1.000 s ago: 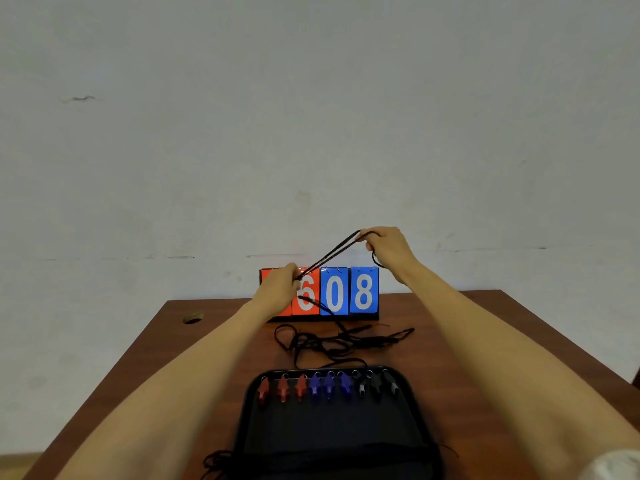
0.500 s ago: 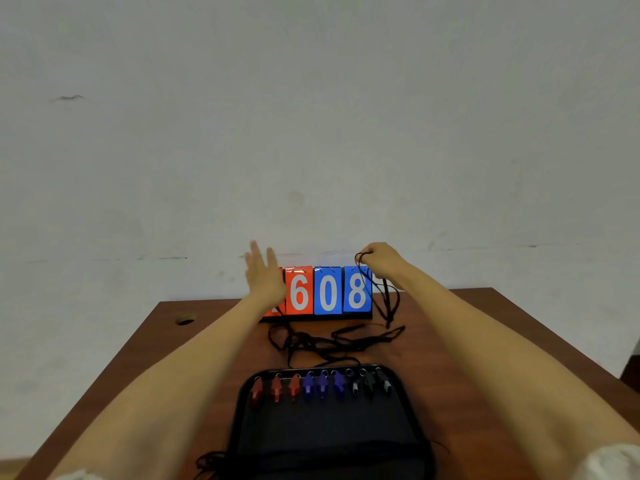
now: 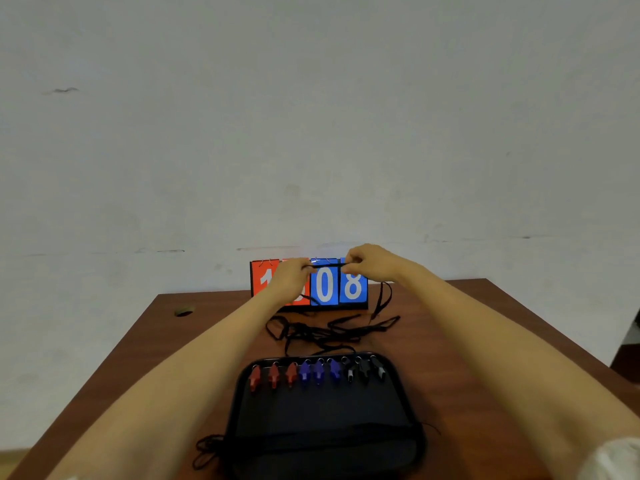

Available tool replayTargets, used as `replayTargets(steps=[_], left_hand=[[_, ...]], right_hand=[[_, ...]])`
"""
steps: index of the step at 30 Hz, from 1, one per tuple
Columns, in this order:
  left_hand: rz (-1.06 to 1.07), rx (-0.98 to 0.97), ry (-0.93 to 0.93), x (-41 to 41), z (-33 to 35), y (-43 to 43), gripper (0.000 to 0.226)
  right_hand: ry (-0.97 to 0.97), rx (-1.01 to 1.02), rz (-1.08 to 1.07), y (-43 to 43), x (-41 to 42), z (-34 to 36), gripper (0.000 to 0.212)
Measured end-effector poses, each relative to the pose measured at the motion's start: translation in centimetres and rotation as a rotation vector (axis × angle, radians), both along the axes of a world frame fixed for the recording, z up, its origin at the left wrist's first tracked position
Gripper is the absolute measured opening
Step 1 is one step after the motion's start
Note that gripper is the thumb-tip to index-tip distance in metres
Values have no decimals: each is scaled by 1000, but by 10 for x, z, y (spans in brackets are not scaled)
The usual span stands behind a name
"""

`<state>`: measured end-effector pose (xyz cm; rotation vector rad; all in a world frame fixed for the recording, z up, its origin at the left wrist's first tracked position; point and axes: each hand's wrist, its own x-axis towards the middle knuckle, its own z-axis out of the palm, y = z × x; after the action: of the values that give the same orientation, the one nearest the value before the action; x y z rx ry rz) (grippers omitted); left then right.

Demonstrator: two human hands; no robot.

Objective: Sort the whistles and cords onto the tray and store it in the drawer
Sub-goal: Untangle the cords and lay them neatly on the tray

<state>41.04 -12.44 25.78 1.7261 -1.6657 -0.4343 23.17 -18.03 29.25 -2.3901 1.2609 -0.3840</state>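
Brown counter (image 3: 467, 341) against a pale wall: above its far edge one black cord (image 3: 325, 267) is stretched between both hands. The left hand (image 3: 289, 277) pinches one end in its fingers and the right hand (image 3: 369, 265) pinches the other. Beneath them lies a tangle of loose cords (image 3: 325, 332), too knotted to count. Nearer, the black tray (image 3: 322, 407) holds nine whistles in a row: three red whistles (image 3: 273, 375), three blue whistles (image 3: 318, 370) and three black whistles (image 3: 363, 368). A four-card scoreboard (image 3: 325, 289) stands behind the hands.

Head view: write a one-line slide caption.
Left hand and right hand pinch a black cord taut before the flip scoreboard; nine whistles line the black tray.
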Motion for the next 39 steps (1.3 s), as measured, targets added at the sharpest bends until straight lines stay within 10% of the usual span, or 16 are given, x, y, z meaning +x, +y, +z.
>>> replayTargets(steps=[6, 19, 39], left_hand=[[-27, 106, -324, 42, -13, 23, 32], [-73, 231, 2, 64, -25, 61, 20], [115, 341, -173, 91, -103, 127, 28]], right_hand=[[114, 14, -20, 2, -34, -28, 31], [44, 10, -64, 20, -59, -44, 29], [96, 157, -198, 63, -83, -128, 33]])
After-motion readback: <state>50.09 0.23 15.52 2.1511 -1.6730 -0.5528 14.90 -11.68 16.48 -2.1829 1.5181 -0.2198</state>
